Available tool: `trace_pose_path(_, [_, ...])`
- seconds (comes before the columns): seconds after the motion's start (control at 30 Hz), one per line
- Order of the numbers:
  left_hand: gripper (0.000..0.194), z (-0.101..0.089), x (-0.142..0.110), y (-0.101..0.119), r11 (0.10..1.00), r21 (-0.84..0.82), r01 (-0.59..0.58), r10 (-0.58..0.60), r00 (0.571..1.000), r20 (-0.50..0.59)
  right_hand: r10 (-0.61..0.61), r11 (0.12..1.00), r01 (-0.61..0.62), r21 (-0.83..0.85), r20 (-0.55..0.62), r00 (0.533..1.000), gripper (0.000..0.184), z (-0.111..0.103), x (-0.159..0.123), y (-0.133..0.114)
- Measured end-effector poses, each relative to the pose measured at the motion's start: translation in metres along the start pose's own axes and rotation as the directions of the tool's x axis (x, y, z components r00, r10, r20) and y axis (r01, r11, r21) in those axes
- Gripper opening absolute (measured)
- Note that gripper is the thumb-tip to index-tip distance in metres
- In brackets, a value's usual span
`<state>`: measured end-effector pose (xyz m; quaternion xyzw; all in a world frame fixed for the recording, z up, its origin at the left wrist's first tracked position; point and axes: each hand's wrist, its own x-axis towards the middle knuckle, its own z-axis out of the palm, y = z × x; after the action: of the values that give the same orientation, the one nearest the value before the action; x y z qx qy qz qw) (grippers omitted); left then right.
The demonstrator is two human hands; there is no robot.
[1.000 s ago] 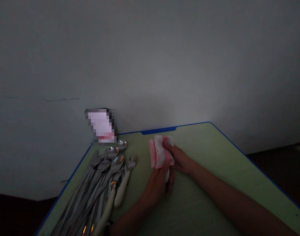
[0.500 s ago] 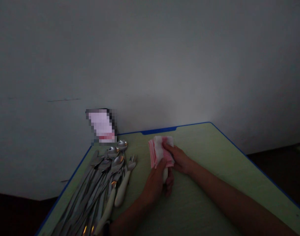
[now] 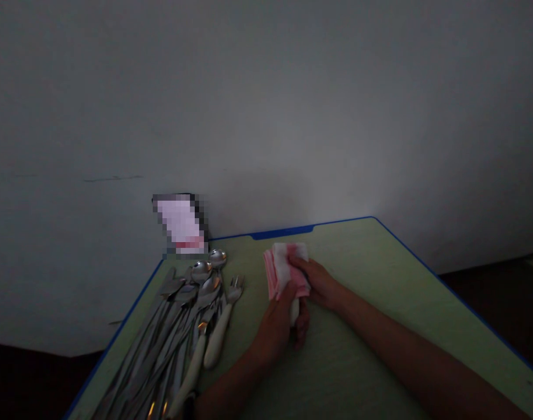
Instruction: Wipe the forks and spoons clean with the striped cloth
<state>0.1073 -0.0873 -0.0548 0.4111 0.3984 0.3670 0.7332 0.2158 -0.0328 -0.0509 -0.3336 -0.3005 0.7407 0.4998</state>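
Observation:
A folded pink-and-white cloth is held over the table in front of me. My left hand is closed around a pale-handled piece of cutlery, its thumb lying along the cloth's lower edge. The cutlery's head is hidden by the cloth, so I cannot tell its kind. From the right, my right hand grips the cloth, thumb on top and fingers out of sight beneath. Left of my hands lies a fork with a pale handle, beside a pile of metal cutlery.
Several spoons lie at the pile's far end. A phone-like device, blurred out, leans against the grey wall at the far left corner. The pale green table has a blue edge.
Almost nothing differs. The cloth and both hands have shifted very slightly; the grips stay the same.

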Motion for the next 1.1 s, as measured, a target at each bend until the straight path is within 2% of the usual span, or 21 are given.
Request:
trace_pose_path(0.1, [0.046,0.0003,-0.0004,0.0002,1.000,0.020,0.005,-0.005,1.000,-0.007,0.034,0.999,-0.034,0.011,-0.044,0.998,0.012,-0.0024,0.0008,0.0003])
trace_pose_path(0.33, [0.053,-0.0014,-0.0016,-0.0023,0.993,0.115,-0.019,0.015,0.999,0.035,0.071,0.997,-0.070,0.028,-0.055,0.996,0.010,-0.0074,0.0034,0.0024])
trace_pose_path(0.5, [0.050,-0.0002,-0.0017,-0.0007,0.994,0.111,-0.021,0.021,1.000,-0.006,0.072,0.997,-0.070,0.031,-0.056,0.996,0.011,-0.0053,0.0030,0.0011])
trace_pose_path(0.77, [0.047,0.0016,-0.0032,0.0036,0.997,0.075,-0.017,0.017,1.000,0.001,0.070,0.997,-0.069,0.022,-0.052,0.996,0.011,0.0006,0.0006,-0.0012])
trace_pose_path(1.1, [0.044,-0.0024,0.0006,-0.0011,0.999,0.033,0.011,-0.012,1.000,0.023,0.076,0.996,-0.072,0.045,-0.080,0.994,0.006,-0.0026,0.0038,0.0018])
